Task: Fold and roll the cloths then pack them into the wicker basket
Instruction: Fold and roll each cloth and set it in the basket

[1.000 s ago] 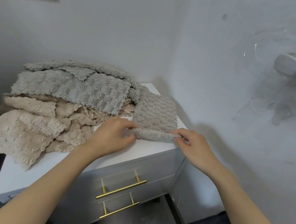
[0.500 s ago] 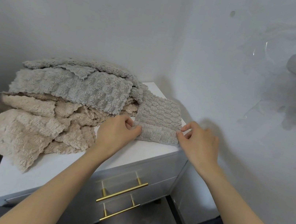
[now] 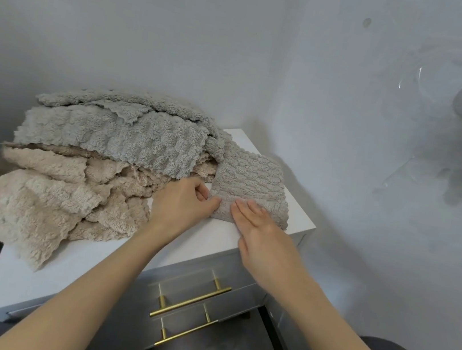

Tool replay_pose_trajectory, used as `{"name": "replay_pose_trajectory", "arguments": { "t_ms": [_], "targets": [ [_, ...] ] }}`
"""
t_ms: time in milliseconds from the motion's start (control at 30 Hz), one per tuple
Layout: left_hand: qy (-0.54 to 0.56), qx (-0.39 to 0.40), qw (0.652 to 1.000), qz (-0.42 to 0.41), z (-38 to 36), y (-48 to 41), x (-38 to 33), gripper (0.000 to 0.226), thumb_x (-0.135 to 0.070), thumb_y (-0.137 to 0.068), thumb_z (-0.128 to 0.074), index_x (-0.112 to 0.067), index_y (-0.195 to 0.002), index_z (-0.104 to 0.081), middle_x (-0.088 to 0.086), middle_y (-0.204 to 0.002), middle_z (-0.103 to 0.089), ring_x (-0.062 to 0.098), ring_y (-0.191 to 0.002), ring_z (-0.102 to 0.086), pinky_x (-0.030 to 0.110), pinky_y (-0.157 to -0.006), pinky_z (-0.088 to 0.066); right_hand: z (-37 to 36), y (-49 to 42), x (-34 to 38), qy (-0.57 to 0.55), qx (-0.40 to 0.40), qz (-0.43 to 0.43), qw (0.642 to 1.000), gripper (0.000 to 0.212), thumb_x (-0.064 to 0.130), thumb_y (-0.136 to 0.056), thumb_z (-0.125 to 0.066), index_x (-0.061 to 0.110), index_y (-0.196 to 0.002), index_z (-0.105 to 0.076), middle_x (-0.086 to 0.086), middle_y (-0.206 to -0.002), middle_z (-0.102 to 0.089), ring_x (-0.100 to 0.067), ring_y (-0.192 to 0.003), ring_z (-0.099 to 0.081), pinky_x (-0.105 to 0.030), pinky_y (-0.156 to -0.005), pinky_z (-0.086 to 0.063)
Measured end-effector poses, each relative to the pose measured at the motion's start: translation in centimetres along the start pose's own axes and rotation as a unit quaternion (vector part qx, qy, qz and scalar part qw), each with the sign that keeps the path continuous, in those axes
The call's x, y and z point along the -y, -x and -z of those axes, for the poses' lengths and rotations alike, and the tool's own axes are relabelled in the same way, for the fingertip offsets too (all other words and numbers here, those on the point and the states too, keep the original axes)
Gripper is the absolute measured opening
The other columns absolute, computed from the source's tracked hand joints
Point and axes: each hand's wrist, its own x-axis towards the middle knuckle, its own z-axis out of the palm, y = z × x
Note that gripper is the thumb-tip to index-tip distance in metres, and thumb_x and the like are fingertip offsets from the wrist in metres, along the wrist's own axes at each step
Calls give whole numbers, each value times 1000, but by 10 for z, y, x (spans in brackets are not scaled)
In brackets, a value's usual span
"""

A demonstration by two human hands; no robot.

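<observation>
your left hand [image 3: 183, 205] pinches a corner of the folded grey cloth [image 3: 252, 182]; your right hand [image 3: 264, 235] presses flat beside it, fingers straight. the cloth's length runs away from both.

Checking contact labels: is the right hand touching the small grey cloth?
Touching. Head view: the right hand lies flat on the near edge of the small grey cloth.
</observation>
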Motion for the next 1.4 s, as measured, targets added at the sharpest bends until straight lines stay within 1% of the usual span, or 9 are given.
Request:
{"name": "replay_pose_trajectory", "arguments": {
  "t_ms": [167, 300, 567, 733, 833, 1000, 1167, 1300, 1400],
  "targets": [
    [-1, -25, 999, -33, 0, 3, 1, 18, -41, -82, -66, -25, -82, -58, -13, -71, -59, 10, -72, -59, 26, -62, -43, 8, 13, -18, 11, -4, -83, 996, 56, 15, -100, -32, 18, -153, -15, 3, -160, -15, -13, -147, -11, -24, -116, -11],
    [-41, -71, 971, -223, 0, 8, 1, 3, -18, -86, -66, -18, -87, -63, -6, -88, -59, 15, -85, -55, 24, -67, -37, 13, 16, -30, 35, -50, -125, 990, 50, 16, -99, -36, 23, -148, -32, 8, -152, -36, -19, -137, -35, -30, -106, -34],
    [-99, 65, 960, -255, 8, 5, 16, 45, -27, -82, -62, -26, -127, -58, -9, -127, -59, 14, -123, -48, 37, -104, -38, 14, 11, -42, 6, -87, -100, 991, 42, 15, -90, -47, 23, -131, -51, 8, -125, -54, -13, -119, -44, -26, -79, -44],
    [45, 89, 980, -172, 5, 3, 10, 16, -21, -92, -58, -28, -105, -62, -17, -92, -62, -3, -85, -52, 11, -73, -35, 20, 9, -50, -131, -92, -117, 980, 33, 14, -93, -44, 18, -124, -53, 10, -93, -53, -18, -104, -47, -31, -73, -38],
    [95, 121, 980, -125, 6, 0, 5, 24, -25, -95, -55, -23, -72, -50, -8, -63, -47, 4, -56, -40, 24, -57, -28, 23, 7, -56, -249, -88, -191, 945, 24, 23, -92, -44, 24, -115, -52, 7, -83, -49, -14, -91, -44, -31, -70, -37],
    [80, 74, 993, -44, -3, -1, -6, 43, -34, -94, -53, -16, -59, -36, -4, -54, -36, 17, -55, -34, 33, -60, -25, 24, 1, -61, -318, -99, -283, 900, 9, 26, -89, -51, 25, -98, -51, 4, -70, -58, -21, -74, -52, -34, -69, -40],
    [46, 8, 999, -2, -12, -5, -8, 43, -44, -88, -57, -3, -74, -61, 3, -63, -58, 22, -63, -54, 31, -61, -40, 24, -3, -51, -146, -164, -289, 932, 19, 25, -88, -54, 22, -107, -54, 0, -81, -62, -28, -91, -54, -39, -75, -46],
    [39, 8, 999, 12, -15, -10, -7, 41, -46, -85, -59, -8, -72, -63, 1, -63, -62, 22, -67, -59, 31, -63, -43, 21, -5, -33, -47, -232, -88, 968, 51, -11, -73, -59, 12, -118, -65, -9, -116, -62, -31, -111, -55, -39, -90, -48],
    [31, 19, 999, 18, -15, -15, -7, 40, -46, -83, -60, -12, -62, -56, -3, -55, -53, 20, -61, -54, 30, -61, -41, 9, -11, -16, 5, -141, 5, 990, 62, -13, -79, -56, 11, -137, -51, -9, -141, -50, -30, -131, -45, -42, -110, -33]
  ]
}}
